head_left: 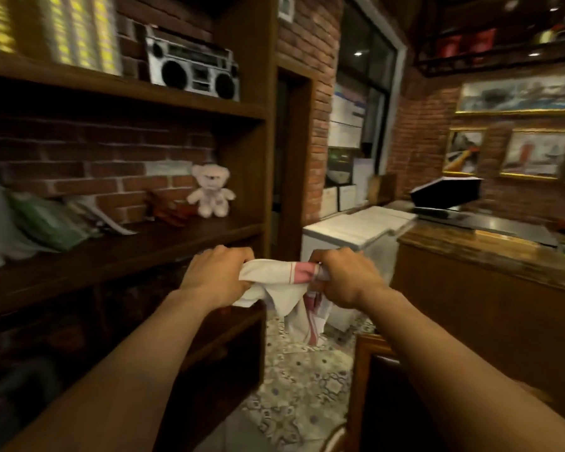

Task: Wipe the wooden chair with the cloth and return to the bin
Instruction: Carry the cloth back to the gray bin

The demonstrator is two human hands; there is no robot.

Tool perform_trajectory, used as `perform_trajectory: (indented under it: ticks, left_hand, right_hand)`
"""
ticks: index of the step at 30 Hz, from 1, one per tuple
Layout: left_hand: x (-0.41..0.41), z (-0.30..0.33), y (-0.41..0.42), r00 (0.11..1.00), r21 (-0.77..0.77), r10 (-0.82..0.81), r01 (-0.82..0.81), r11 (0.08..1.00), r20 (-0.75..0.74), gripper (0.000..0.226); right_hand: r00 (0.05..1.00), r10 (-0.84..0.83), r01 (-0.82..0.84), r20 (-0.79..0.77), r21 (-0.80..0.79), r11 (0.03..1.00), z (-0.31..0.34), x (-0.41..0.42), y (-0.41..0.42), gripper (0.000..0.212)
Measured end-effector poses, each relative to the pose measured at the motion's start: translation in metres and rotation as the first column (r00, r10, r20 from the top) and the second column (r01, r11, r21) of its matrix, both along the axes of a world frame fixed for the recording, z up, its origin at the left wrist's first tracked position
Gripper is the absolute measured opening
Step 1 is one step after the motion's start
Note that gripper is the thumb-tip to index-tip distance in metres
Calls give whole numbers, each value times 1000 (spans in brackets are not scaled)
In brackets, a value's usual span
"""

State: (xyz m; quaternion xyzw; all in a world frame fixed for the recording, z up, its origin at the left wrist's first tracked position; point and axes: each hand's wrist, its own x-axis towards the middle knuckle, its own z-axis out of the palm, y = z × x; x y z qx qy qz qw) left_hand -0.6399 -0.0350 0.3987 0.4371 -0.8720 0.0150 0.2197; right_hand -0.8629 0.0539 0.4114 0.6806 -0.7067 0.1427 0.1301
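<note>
A white cloth [276, 278] with red stripes is stretched between both of my hands at chest height, and its loose end hangs down below them. My left hand [214, 272] grips the cloth's left end, fingers curled tight. My right hand [343, 275] grips the red-striped right end. A piece of dark wooden furniture [369, 380], which may be the chair, shows at the lower right under my right forearm; I cannot tell for sure. No bin is visible. The picture is blurred by motion.
A tall dark wooden shelf unit [177, 243] stands close on my left, holding a teddy bear [211, 190], a boombox [193, 68] and bags. A white chest freezer [356, 230] stands ahead. A wooden counter [470, 256] runs along the right. Patterned tile floor [300, 386] lies between them.
</note>
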Motion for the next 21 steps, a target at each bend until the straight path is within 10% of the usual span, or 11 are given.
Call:
perform_trajectory:
  ticks: [21]
  left_hand:
    - [507, -36, 87, 615, 21, 783, -788, 616, 94, 34]
  right_hand:
    - [676, 733, -737, 83, 63, 673, -41, 518, -105, 30]
